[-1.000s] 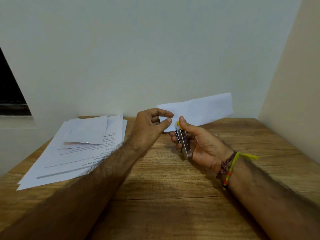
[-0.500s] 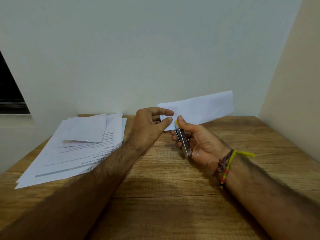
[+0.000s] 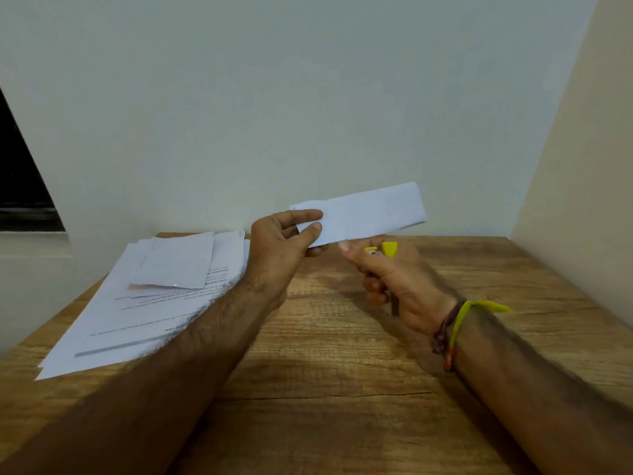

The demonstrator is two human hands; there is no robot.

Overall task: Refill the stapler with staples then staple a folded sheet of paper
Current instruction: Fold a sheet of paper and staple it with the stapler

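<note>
My left hand (image 3: pixel 281 248) pinches the left end of a folded white sheet of paper (image 3: pixel 370 212) between thumb and fingers and holds it in the air above the back of the wooden table (image 3: pixel 342 354). The sheet stretches to the right, slightly tilted up. My right hand (image 3: pixel 394 279) sits just below and right of it, closed around a small stapler (image 3: pixel 385 250) with yellow parts showing at its front end. Most of the stapler's body is hidden in my palm. The stapler's front is close under the paper's lower edge, apart from it.
A loose pile of printed sheets (image 3: pixel 137 310) lies on the table's left side, with a smaller folded paper (image 3: pixel 178 265) on top. Walls close the table in at the back and right. A dark window opening (image 3: pixel 20 186) is at far left.
My left hand has lifted the folded sheet higher and off the table. My right hand has turned and moved right with the stapler, so its yellow front now points up under the paper.
</note>
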